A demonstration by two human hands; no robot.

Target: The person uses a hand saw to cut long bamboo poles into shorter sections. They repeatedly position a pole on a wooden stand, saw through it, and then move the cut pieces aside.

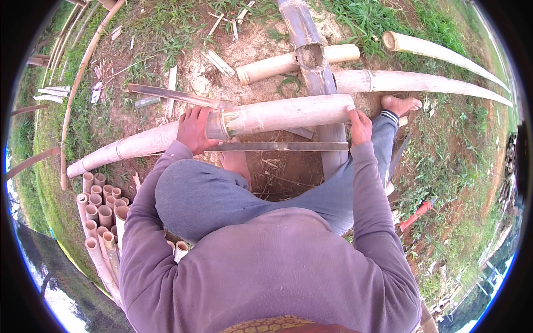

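A thick pale bamboo pole (288,116) lies across in front of me, sloping down to the left. My left hand (194,129) is wrapped over it beside a node ring. At the pole's cut right end, my right hand (361,126) has its fingers closed against the rim. Just below the pole runs a narrow, dark, straight strip (283,146); its left end reaches my left hand, and its right end stops near my right wrist. Under the pole's right part, a greyish bamboo log (333,150) with a notch cut in it stretches away from me.
Short cut bamboo tubes (105,213) stand bundled at the left. A short bamboo piece (269,67) crosses the notched log farther off. Two long poles (422,81) (438,51) extend to the right. A red-handled tool (416,215) lies in the grass at right.
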